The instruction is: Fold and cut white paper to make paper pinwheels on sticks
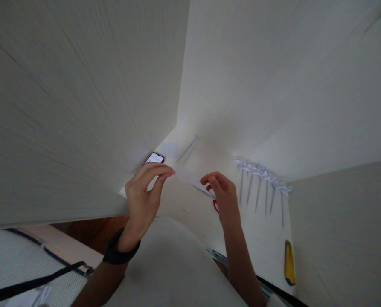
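My left hand (145,189), with a black band on its wrist, is closed in a pinch of thumb and forefinger. A thin piece of white paper (190,176) reaches from those fingertips toward the right. Its pale edges are hard to make out against the white surface. My right hand (220,189) is at the paper's right end, its fingers bent and slightly apart; I see nothing clearly gripped in them. Red-handled scissors (216,206), mostly hidden, show beside the right hand, with only part of a red loop visible.
A phone (155,157) with a lit screen lies behind my left hand. A thin white stick (187,148) stands out near the corner, by a paper sheet (169,149). Folded paper pieces (262,171) with several thin stems lie right. A yellow cutter (289,262) is by the right wall.
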Tool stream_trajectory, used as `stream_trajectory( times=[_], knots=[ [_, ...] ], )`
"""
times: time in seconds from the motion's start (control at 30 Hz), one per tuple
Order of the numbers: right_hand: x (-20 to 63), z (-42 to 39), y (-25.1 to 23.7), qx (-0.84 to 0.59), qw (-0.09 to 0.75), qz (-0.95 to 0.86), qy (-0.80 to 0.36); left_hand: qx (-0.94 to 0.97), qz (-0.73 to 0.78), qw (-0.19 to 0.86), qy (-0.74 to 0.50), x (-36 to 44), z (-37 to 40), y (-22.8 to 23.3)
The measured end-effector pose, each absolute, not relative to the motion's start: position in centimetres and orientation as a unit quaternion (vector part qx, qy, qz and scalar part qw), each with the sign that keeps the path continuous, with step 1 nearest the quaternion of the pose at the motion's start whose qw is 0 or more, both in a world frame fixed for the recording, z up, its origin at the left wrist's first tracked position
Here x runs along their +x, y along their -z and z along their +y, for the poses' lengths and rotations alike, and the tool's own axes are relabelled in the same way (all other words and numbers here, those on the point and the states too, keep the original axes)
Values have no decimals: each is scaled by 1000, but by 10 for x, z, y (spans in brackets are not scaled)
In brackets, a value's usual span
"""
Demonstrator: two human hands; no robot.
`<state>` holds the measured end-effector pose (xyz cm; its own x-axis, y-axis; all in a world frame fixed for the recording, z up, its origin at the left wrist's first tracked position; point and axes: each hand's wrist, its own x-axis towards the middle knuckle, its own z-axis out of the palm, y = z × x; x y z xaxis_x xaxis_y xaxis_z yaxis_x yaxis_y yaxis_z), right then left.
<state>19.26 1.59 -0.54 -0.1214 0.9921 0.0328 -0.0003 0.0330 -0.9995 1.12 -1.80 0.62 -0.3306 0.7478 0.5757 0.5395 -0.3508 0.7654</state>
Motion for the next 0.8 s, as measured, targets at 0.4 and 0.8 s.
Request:
stream_trajectory(
  times=[0.4, 0.8],
  knots=[
    [187, 11, 3, -381, 322, -462, -733, 638, 491, -32, -593, 8, -24, 3],
    [188, 13, 1, -412, 411, -490, -648, 557, 489, 217, -636, 14, -15, -8]
  ],
)
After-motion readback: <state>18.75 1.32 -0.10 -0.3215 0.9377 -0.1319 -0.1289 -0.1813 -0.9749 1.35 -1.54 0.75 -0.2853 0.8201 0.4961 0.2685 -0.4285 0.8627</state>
